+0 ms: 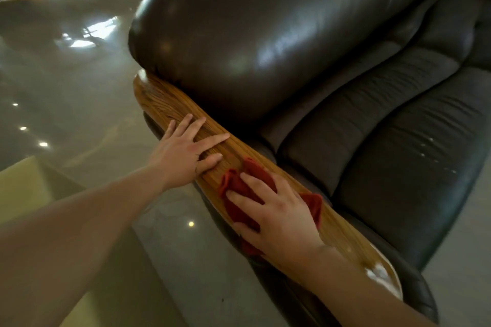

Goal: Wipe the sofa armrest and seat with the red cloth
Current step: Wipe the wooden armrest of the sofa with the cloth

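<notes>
A dark leather sofa fills the right side, with a glossy backrest and a ribbed seat cushion. Its wooden armrest runs diagonally from upper left to lower right. The crumpled red cloth lies on the middle of the armrest. My right hand presses flat on the cloth with fingers spread, covering most of it. My left hand rests flat on the bare wood just beyond the cloth, fingers apart, holding nothing.
Shiny grey tiled floor spreads to the left of the sofa, reflecting lights. A pale yellow block edge sits at the lower left. White flecks mark the seat's right side. Furniture legs show at the top left.
</notes>
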